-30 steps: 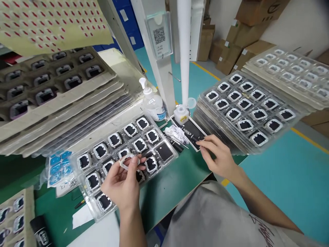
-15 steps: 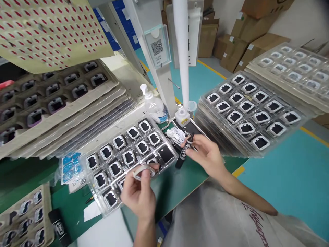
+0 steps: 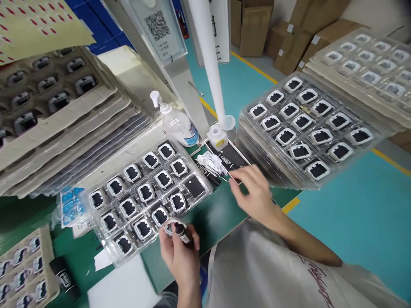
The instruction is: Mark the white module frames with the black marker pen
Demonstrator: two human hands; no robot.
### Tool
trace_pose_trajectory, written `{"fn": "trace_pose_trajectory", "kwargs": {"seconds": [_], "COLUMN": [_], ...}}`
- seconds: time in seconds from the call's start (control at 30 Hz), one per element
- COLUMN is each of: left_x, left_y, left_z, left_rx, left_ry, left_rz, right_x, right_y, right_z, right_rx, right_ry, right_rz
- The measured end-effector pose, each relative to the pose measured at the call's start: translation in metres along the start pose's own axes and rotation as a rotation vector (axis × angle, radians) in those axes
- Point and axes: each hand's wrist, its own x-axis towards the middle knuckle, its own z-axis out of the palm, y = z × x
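Nearest the viewer, a white frame part (image 3: 175, 225) and a dark pen-like tool (image 3: 184, 235) are gripped together in the left hand (image 3: 180, 252), fingers closed around both, at the near edge of the green bench (image 3: 221, 214). The part is held just off the front edge of a clear blister tray (image 3: 144, 194), whose pockets are filled with like white-rimmed, black-centred parts; one pocket at the tray's right end shows only a flat black square.

To the right and slightly farther, the right hand (image 3: 255, 192) is held above the bench with fingers loosely extended toward a black tray (image 3: 231, 156); whether anything is pinched cannot be told, the hand being blurred. Beside its fingertips lie a crumpled white wipe (image 3: 212, 161) and slim dark tools.

Farther back stand a small white bottle (image 3: 217, 137) and a clear pump bottle (image 3: 178, 124), at the foot of a white post (image 3: 208, 60). A stack of filled blister trays (image 3: 305, 128) is seen at right, and stacked cream-coloured trays (image 3: 58, 111) at left. Cardboard boxes (image 3: 289, 38) rest on the teal floor beyond.
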Motion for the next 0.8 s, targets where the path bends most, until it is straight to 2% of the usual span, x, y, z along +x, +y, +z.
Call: {"fn": "trace_pose_trajectory", "kwargs": {"seconds": [0.07,0.13,0.23,0.3,0.37,0.5,0.63,0.7,0.8], "left_x": [0.002,0.002,-0.002,-0.004,-0.005,-0.002,0.004,0.006,0.007], "left_y": [-0.001,-0.005,-0.011,-0.013,-0.013,-0.014,-0.016,-0.015,-0.014], "left_z": [-0.005,-0.008,-0.010,-0.011,-0.012,-0.017,-0.021,-0.021,-0.018], "left_rx": [-0.026,-0.048,-0.076,-0.085,-0.084,-0.080,-0.091,-0.089,-0.058], "left_ry": [0.039,0.064,0.077,0.087,0.083,0.067,0.062,0.049,-0.007], "left_rz": [0.031,0.052,0.068,0.087,0.096,0.079,0.069,0.058,0.017], "right_x": [0.015,0.028,0.044,0.051,0.054,0.054,0.058,0.063,0.072], "right_y": [0.014,0.017,0.008,0.000,-0.005,-0.007,0.002,0.010,0.022], "right_z": [0.000,0.010,0.035,0.048,0.052,0.035,0.018,0.015,0.015], "right_rx": [-0.132,-0.224,-0.320,-0.362,-0.390,-0.412,-0.484,-0.485,-0.402], "right_ry": [-0.076,-0.223,-0.401,-0.470,-0.518,-0.565,-0.479,-0.473,-0.524], "right_rz": [-0.003,-0.060,-0.138,-0.162,-0.170,-0.123,0.109,0.197,0.247]}}
